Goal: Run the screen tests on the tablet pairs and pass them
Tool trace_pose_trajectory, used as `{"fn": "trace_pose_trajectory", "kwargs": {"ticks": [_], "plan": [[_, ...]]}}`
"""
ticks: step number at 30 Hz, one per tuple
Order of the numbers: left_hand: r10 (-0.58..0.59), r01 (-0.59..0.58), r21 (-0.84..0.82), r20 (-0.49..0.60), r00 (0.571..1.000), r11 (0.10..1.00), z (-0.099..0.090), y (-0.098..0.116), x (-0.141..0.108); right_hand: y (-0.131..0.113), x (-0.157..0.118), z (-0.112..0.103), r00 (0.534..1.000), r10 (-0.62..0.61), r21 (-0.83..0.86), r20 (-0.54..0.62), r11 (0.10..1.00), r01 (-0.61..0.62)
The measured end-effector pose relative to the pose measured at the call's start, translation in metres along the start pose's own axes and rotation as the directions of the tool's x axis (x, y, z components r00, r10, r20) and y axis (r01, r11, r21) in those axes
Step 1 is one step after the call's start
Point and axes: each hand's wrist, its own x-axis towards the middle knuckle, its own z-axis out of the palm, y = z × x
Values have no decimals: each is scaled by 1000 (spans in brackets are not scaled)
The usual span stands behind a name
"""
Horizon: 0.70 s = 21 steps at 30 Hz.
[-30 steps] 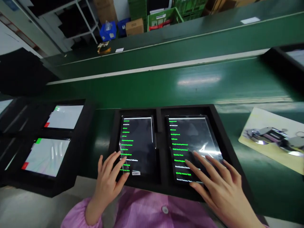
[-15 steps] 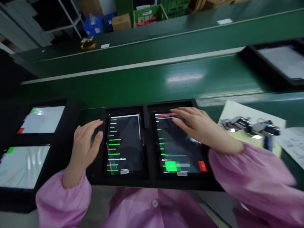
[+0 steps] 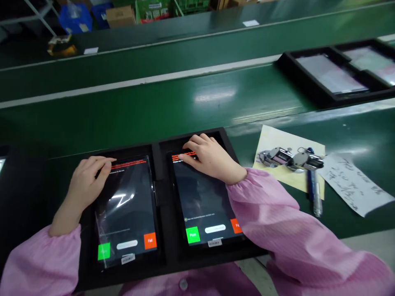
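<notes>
Two tablets lie side by side in a black two-slot tray. The left tablet (image 3: pixel 128 205) has a dark screen with red text on top, a green button at lower left and a red "Fail" button at lower right. My left hand (image 3: pixel 89 179) is at its upper left corner, fingers stretched out and holding nothing. The right tablet (image 3: pixel 200 197) shows a similar screen with a green "Pass" button. Over its top edge rests my right hand (image 3: pixel 210 158), fingers apart and empty, partly covering the red text. Whether the fingertips touch the glass, I cannot tell.
The black tray (image 3: pixel 166 222) sits on a green bench (image 3: pixel 142 115). To the right are metal tally counters (image 3: pixel 279 156) and a pen (image 3: pixel 314 193) on yellow paper, beside a handwritten sheet (image 3: pixel 354 181). Another tray (image 3: pixel 330 98) with tablets stands at the back right.
My left hand has moved onto the left tablet's upper corner. The left screen has switched from a green list to red text and buttons. The view has shifted right.
</notes>
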Motion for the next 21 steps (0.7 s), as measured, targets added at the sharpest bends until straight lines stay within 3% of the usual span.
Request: {"fn": "trace_pose_trajectory", "kwargs": {"ticks": [6,11,17,21], "plan": [[32,-32,-14,16,999,999,1,4,3,5,2,6,998,-56,1,-29,998,56],[-7,7,-3,6,1000,1000,-1,14,-1,17,4,16,988,-125,-25,-85,992,123],[-15,15,7,33,999,1000,0,16,-2,29,10,26,950,-258,-66,-174,966,251],[-16,16,-5,25,1000,1000,1,17,-4,28,9,24,946,-279,-69,-166,960,271]]}}
